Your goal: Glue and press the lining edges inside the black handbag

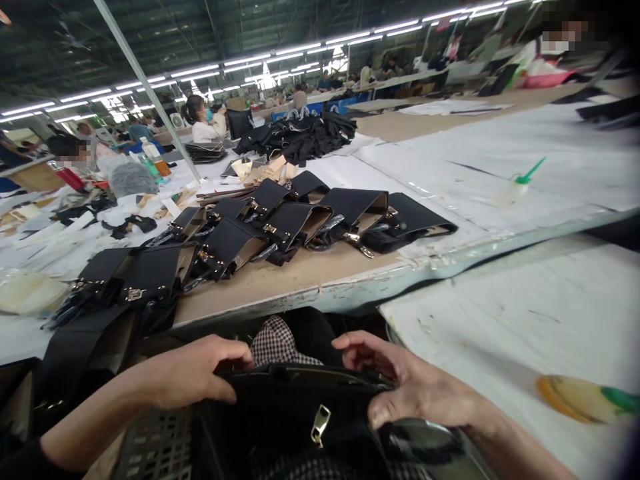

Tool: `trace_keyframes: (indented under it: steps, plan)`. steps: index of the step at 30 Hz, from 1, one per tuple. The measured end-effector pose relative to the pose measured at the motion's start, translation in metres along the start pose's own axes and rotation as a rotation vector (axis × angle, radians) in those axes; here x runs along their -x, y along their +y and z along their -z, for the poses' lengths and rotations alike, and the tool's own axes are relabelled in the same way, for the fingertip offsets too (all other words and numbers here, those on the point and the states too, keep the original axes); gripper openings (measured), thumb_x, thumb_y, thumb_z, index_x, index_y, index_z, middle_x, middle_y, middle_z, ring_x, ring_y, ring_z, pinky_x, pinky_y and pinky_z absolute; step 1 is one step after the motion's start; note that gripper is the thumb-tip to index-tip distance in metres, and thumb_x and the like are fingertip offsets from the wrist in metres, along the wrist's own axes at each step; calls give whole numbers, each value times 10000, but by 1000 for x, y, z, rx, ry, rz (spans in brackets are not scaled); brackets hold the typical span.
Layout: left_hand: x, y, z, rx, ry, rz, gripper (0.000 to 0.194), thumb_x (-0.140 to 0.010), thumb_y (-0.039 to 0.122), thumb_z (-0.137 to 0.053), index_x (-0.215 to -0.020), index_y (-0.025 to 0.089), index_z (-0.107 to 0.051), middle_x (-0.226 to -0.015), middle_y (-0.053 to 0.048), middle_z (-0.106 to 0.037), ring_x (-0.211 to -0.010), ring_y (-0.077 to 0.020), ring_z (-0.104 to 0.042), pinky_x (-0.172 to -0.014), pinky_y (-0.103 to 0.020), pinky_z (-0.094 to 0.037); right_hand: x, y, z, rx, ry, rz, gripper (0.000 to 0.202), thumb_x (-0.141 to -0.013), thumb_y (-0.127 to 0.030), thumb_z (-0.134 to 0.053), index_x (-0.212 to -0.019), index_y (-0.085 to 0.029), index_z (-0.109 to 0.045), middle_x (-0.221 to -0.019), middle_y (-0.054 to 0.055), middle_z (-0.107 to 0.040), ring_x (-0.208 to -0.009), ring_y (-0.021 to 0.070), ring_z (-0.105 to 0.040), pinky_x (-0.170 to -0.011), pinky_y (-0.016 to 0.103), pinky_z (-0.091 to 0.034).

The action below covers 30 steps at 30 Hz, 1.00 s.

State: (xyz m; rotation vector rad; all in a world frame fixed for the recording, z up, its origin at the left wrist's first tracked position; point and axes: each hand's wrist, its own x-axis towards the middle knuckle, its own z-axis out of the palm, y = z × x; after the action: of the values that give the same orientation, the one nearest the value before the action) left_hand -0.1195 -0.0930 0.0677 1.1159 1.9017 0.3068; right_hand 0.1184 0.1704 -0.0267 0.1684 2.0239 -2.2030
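Note:
A black handbag lies across my lap with its mouth toward me. A gold zipper pull hangs on its dark front. My left hand is closed on the bag's upper left edge, thumb in front and fingers behind. At the upper right corner my right hand grips the same bag, its thumb pressed on the near side and its fingers curved over the rim. Clear plastic wrapping shows below my right wrist. The bag's lower part runs out of view.
Several finished-looking black bags with gold clasps line the table's near edge. A plastic crate stands at lower left. A yellow bottle lies on the right-hand table; a green-tipped glue bottle is farther back. People work beyond.

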Motion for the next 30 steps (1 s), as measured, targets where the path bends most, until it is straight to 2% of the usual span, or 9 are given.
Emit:
trace_keyframes:
  steps: [3,7,10,16,21,25,30]
  plan:
    - [-12,-8,-6,81,-25,40,316,-686,191,-718,-995,248,-682,-985,55,-677,-931,-206,-594,-770,-242,-412,-15,25,-1,-124,9,-12,711,-658,-368,-903,-1292,-293,-588,-1131,18,-589,-1084,224,-553,-905,317,-453]
    - [-36,-10,-11,182,-65,24,526,-638,254,-813,-1126,277,-619,-1049,46,-672,-990,-234,-591,-787,-254,-421,-22,44,-3,-196,32,5,675,-713,-438,-867,-1305,-286,-580,-1113,21,-577,-1036,216,-539,-884,333,-424]
    - [-51,-5,-11,177,-65,-24,431,-704,291,-786,-1100,273,-615,-985,53,-672,-915,-216,-592,-741,-254,-401,-20,44,-4,-149,103,17,640,-731,-425,-865,-1290,-283,-586,-1085,16,-587,-1002,207,-535,-877,338,-412]
    - [-75,-8,-19,165,6,-74,148,-820,338,-716,-898,227,-656,-854,67,-642,-843,-179,-557,-731,-245,-380,-16,39,-7,-122,258,-31,570,-723,-423,-874,-1217,-251,-649,-1071,27,-650,-1016,228,-563,-900,356,-420]
    - [-82,-14,-23,143,35,-78,121,-836,342,-704,-892,237,-724,-881,71,-685,-859,-181,-584,-722,-242,-372,-16,32,-7,-13,245,-80,459,-781,-469,-820,-1173,-253,-718,-1088,32,-695,-1028,256,-605,-907,370,-435]
    - [-82,-14,-23,145,74,-80,109,-829,331,-713,-887,246,-747,-862,77,-701,-842,-175,-596,-718,-244,-363,-19,30,-11,130,327,-41,321,-842,-495,-756,-1066,-266,-776,-977,15,-660,-953,231,-606,-839,341,-435]
    - [-82,-13,-26,177,98,-66,100,-830,309,-693,-854,227,-745,-810,70,-684,-796,-167,-586,-685,-244,-360,-21,32,-18,176,395,-49,245,-868,-465,-727,-976,-258,-803,-908,15,-621,-910,215,-600,-810,326,-426]
